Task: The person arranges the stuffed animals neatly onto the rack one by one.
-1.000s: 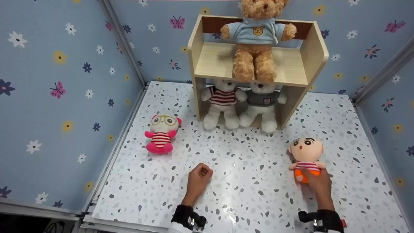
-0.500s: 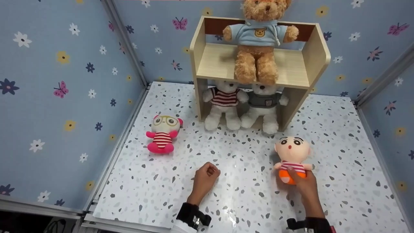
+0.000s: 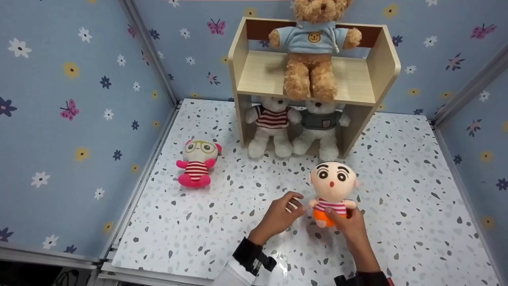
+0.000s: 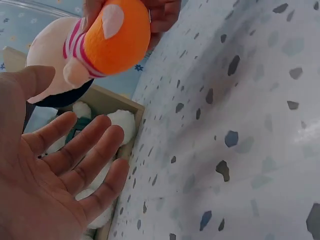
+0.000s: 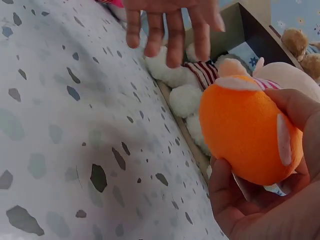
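the right hand (image 3: 349, 224) grips the cartoon boy doll (image 3: 332, 190) by its orange bottom, fingers and thumb curled round it, and holds it upright off the speckled tabletop (image 3: 397, 222) — the right wrist view shows the orange base cupped in the palm with bare tabletop beneath. a second ago this doll sat further right, near the table's right side; it has since been carried left and toward the middle, and now hangs in front of the wooden shelf unit (image 3: 381, 75).

the left hand (image 3: 279, 216) has changed too: a second ago it lay as a loose fist on the table, and now it is opened, fingers straight and spread, reaching to just beside the doll's left arm. the left wrist view shows the palm turned up under the doll, not yet touching it — it looks like a second hold is being readied.

the rest has not moved: the brown teddy bear (image 3: 311, 51) in a blue hoodie sits on the top shelf, the white bear in a striped shirt (image 3: 271, 125) and the white bear in a grey shirt (image 3: 321, 127) sit below, and the pink doll with glasses (image 3: 197, 163) sits well to the left.
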`<state>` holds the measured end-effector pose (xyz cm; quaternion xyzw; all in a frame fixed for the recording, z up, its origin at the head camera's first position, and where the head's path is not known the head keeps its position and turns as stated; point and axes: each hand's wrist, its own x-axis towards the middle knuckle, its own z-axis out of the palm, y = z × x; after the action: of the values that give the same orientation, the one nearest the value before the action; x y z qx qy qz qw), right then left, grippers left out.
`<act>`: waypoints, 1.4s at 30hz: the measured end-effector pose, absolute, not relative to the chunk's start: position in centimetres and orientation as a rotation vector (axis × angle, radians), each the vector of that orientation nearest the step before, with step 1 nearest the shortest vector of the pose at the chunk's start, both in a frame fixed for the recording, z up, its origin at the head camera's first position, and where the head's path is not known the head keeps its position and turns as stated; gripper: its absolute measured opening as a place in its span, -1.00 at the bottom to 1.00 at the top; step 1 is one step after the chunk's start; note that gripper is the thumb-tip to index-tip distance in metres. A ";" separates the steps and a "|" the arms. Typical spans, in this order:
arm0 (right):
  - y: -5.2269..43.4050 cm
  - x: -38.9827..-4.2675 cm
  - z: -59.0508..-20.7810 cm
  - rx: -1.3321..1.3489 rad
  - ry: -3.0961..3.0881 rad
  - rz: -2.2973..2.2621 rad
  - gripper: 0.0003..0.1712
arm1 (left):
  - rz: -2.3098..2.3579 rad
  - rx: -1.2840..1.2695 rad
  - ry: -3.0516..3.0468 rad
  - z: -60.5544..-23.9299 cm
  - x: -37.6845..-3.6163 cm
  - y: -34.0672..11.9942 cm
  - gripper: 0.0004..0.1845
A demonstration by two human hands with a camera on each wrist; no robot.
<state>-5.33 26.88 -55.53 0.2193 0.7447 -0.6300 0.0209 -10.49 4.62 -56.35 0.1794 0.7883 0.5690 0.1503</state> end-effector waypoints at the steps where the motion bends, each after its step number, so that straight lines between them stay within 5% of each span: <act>1: 26.6 -5.3 -55.4 0.665 2.304 -1.973 -0.28 | 1.643 0.523 2.247 -56.1 -10.5 4.8 -0.63; 23: 24.8 -4.9 -55.4 0.455 2.307 -2.032 -0.47 | 1.689 0.473 2.233 -55.6 -10.1 5.1 -0.71; 42: 26.2 -7.2 -51.6 0.263 2.542 -1.814 -0.34 | 1.545 0.714 2.531 -52.3 -12.6 5.9 -0.70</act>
<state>-7.18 26.20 -51.55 0.0839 0.8111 -0.5788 0.0036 -12.60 5.93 -52.28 0.2338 0.8289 0.5061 0.0458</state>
